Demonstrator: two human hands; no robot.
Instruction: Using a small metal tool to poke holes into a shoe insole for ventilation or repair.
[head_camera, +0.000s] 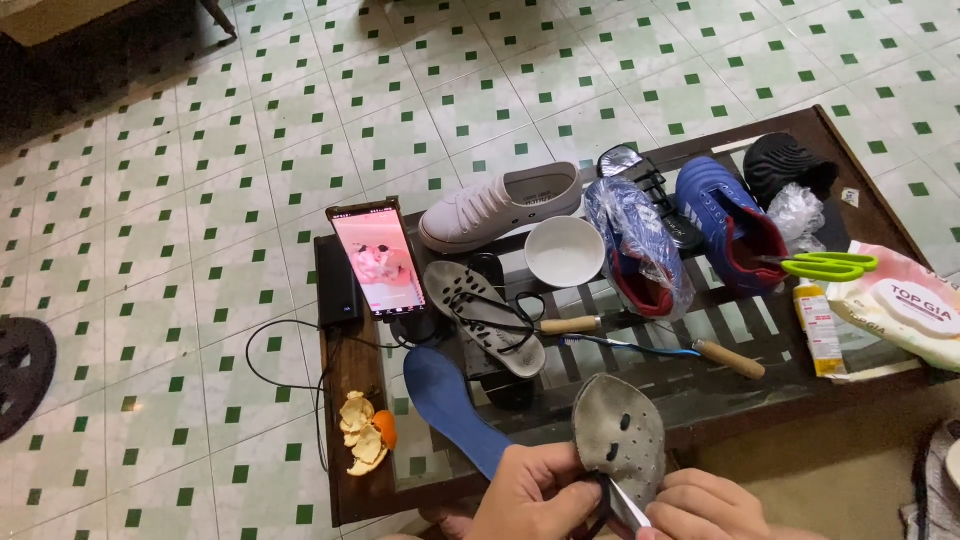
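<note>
White shoe (497, 208), bowl (564, 251), phone (379, 260) — green scissors (822, 265) alongside.

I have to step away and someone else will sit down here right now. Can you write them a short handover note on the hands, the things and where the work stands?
Left hand: grips the lower edge of the grey perforated insole, held up over the table's near edge.
Right hand: holds a thin metal blade against the insole's bottom edge.
On the glass table: second grey insole, blue insole, white shoe, blue shoes, white bowl, wooden-handled tools, green scissors, glue tube.
Done: insoles out of shoes.
Left: the blade work on the held insole looks unfinished.
</note>
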